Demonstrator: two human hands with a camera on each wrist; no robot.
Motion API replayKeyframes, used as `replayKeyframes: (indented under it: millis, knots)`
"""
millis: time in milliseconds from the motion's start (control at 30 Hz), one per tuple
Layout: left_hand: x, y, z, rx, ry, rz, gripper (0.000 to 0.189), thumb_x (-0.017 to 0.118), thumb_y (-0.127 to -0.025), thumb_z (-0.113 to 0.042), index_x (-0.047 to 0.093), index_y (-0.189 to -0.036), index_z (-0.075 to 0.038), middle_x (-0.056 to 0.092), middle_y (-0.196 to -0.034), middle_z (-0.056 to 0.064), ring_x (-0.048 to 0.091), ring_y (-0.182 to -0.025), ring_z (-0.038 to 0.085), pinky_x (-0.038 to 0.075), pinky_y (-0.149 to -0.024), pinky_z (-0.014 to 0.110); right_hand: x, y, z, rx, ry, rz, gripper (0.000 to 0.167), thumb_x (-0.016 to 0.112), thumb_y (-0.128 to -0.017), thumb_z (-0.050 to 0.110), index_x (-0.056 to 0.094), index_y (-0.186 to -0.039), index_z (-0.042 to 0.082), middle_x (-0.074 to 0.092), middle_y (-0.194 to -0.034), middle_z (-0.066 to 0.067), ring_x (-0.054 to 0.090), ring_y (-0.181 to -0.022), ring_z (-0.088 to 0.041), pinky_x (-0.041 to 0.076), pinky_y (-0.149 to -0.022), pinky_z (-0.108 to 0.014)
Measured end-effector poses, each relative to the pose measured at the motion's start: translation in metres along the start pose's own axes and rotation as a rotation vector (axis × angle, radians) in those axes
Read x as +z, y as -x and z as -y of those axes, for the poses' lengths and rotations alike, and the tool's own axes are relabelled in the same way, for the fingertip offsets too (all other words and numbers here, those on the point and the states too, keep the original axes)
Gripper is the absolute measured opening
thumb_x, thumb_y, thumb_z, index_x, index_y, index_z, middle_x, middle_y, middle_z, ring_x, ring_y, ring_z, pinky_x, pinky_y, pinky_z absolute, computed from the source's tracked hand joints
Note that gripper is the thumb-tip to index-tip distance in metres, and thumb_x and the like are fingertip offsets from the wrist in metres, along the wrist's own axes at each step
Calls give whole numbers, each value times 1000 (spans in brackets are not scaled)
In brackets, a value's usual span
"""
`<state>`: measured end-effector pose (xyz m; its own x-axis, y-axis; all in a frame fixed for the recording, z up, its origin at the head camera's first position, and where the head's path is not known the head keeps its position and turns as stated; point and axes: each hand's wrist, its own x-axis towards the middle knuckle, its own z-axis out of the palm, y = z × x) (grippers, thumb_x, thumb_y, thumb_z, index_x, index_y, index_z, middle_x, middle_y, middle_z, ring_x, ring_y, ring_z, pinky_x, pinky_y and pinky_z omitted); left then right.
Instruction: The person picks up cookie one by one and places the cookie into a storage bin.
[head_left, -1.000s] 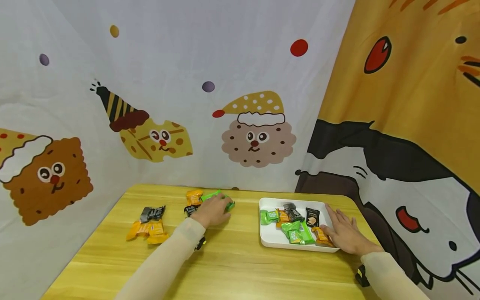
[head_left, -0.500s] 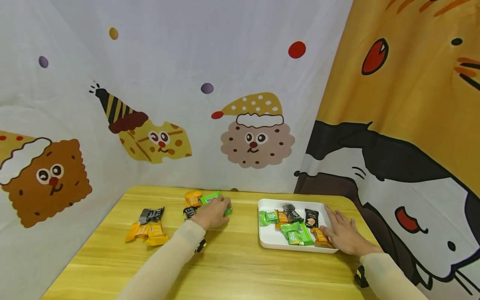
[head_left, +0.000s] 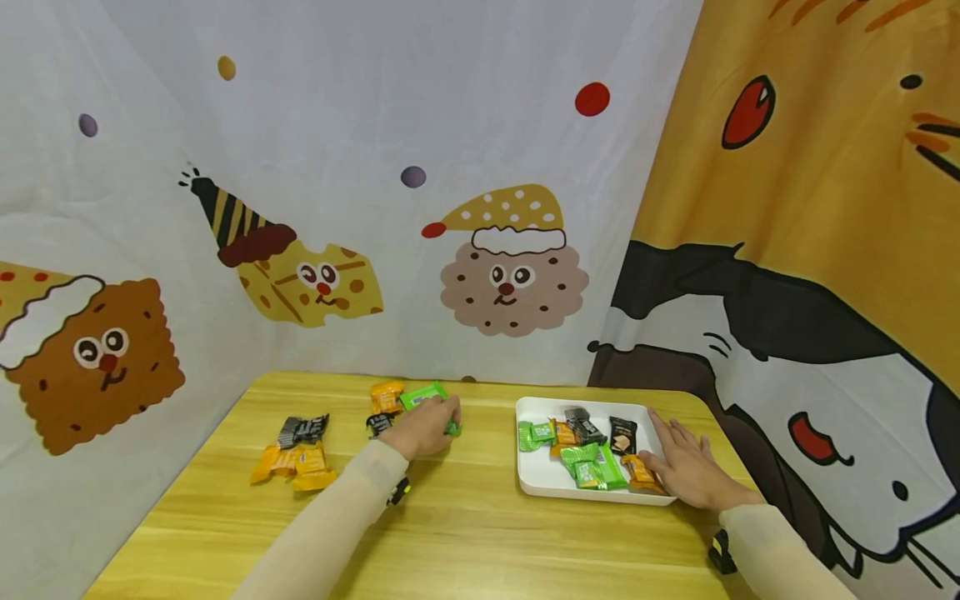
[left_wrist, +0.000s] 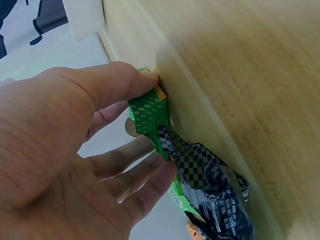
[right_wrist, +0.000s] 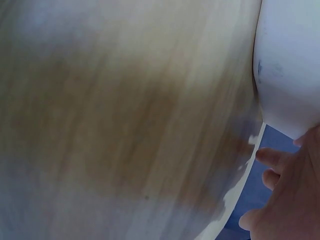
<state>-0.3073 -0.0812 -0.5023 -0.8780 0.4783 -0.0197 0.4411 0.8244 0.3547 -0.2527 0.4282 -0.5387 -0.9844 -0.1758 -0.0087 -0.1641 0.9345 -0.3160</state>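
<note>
Left hand (head_left: 423, 428), one: thumb and fingers pinching a green candy (left_wrist: 148, 111), held at the fingertips. Black candy (left_wrist: 212, 195), one: just beside those fingers. Right hand (head_left: 690, 468), one: fingers straight, against the side of a white tray (head_left: 592, 493). Orange candy (head_left: 639, 472), one: in the tray, next to the right thumb.

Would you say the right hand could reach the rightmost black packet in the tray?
Probably yes: the right hand rests at the tray's rim, with no other packet between its fingers and that black packet.

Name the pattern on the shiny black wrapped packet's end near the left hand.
Checkered; the black packet shows best in the left wrist view.
</note>
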Motion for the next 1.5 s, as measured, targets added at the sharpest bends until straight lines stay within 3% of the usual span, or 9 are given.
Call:
replayKeyframes:
  millis: [267,633,867,1500]
  knots:
    - [2,0,3,15,-2,3,25,84,-107,-7,68,-126,-11,68,-112,6,62,-101,21,61,-93,46,0,1,-1,6,1,8,93,54,-121,57,14,-186,4,28,-185,-40,23,-169,-73,9,-126,-100]
    - [3,0,8,-13,-21,-13,29,87,-107,-17,68,-129,-14,67,-118,9,62,-100,23,62,-92,46,1,0,-3,4,6,4,92,55,-122,55,14,-187,5,29,-185,-40,23,-169,-72,9,-126,-100]
    - [3,0,9,-29,17,-27,37,88,-106,-17,67,-136,-12,68,-124,13,63,-100,24,62,-89,48,2,-1,-4,10,10,10,95,53,-121,60,12,-187,5,29,-184,-42,21,-169,-73,8,-126,-100]
    - [1,5,5,-6,44,-70,35,89,-105,-16,68,-132,-11,65,-120,11,59,-97,22,59,-86,46,4,-1,-4,6,-2,0,93,53,-122,57,12,-187,5,27,-185,-41,21,-169,-73,6,-126,-100]
